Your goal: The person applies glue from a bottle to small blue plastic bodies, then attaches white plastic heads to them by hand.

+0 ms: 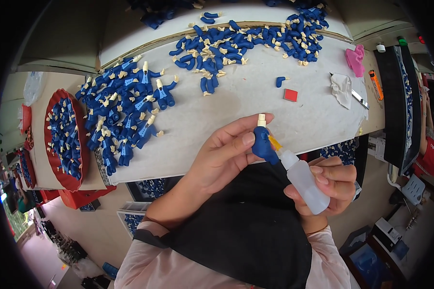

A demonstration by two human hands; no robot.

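Note:
Between the thumb and fingers of my left hand (226,154) is a blue toy figure body (262,144) with a cream neck peg pointing up. My right hand (330,185) grips a translucent white squeeze bottle (306,180), tilted so that its yellow tip (276,142) meets or nearly meets the side of the body; contact is hard to tell. Beyond my hands, a single blue toy arm (280,81) lies on the white work surface (193,130) near a small red block (290,95).
Assembled blue figure bodies (125,106) crowd the table's left. Loose blue arms (217,48) with cream hands pile along the back. A red basket (84,159) of parts stands far left. At right lie a pink cloth (355,60), a white rag (341,89) and an orange cutter (376,85).

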